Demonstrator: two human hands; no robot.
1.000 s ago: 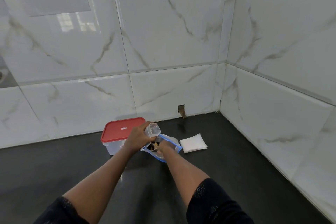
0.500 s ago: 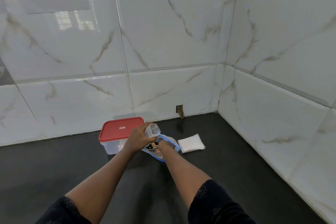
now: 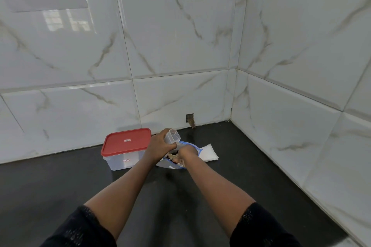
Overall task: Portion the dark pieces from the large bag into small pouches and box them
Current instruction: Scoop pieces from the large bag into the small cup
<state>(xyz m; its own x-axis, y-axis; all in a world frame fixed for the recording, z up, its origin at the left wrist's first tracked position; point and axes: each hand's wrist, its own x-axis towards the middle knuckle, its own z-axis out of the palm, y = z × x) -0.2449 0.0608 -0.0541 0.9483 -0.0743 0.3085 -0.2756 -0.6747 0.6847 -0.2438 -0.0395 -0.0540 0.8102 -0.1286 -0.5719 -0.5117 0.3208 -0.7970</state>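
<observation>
A large clear bag (image 3: 191,145) with a blue zip rim lies open on the dark counter, with dark pieces (image 3: 172,156) visible in its mouth. My right hand (image 3: 185,154) reaches into that mouth, fingers down among the pieces; what it grips is hidden. My left hand (image 3: 160,145) holds a small clear pouch (image 3: 173,136) upright just above the bag's left edge. A clear box (image 3: 122,158) with a red lid (image 3: 126,144) stands closed to the left, touching my left wrist area.
A stack of flat white pouches (image 3: 208,152) lies right of the bag. Marble-tiled walls close the counter (image 3: 60,190) at the back and the right, forming a corner. A small hole (image 3: 190,119) shows at the wall base.
Both hands stay at the bag. My right hand has sunk slightly deeper into the bag's mouth; the pouch in my left hand keeps its place.
</observation>
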